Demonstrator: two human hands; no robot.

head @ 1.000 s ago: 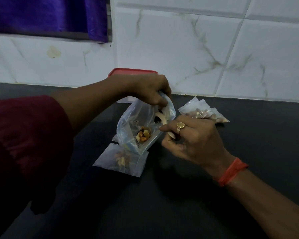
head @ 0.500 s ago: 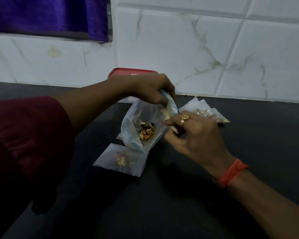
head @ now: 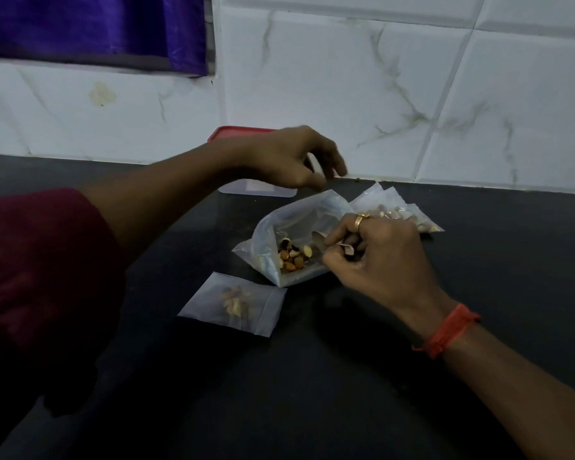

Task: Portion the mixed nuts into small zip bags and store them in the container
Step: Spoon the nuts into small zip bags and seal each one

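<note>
An open plastic bag [head: 273,237] of mixed nuts [head: 291,257] lies mid-surface [head: 312,393], its long axis running from near left to far right and its mouth gaping toward the right edge. There the right hand [head: 379,257] curls its grip around a small pale utensil [head: 347,250], mostly hidden. The left hand [head: 289,157] hovers above, grip loosely spread, holding nothing. A filled small zip bag [head: 233,303] lies flat nearer the front edge; the red-lidded container [head: 256,190] sits at the back edge.
</note>
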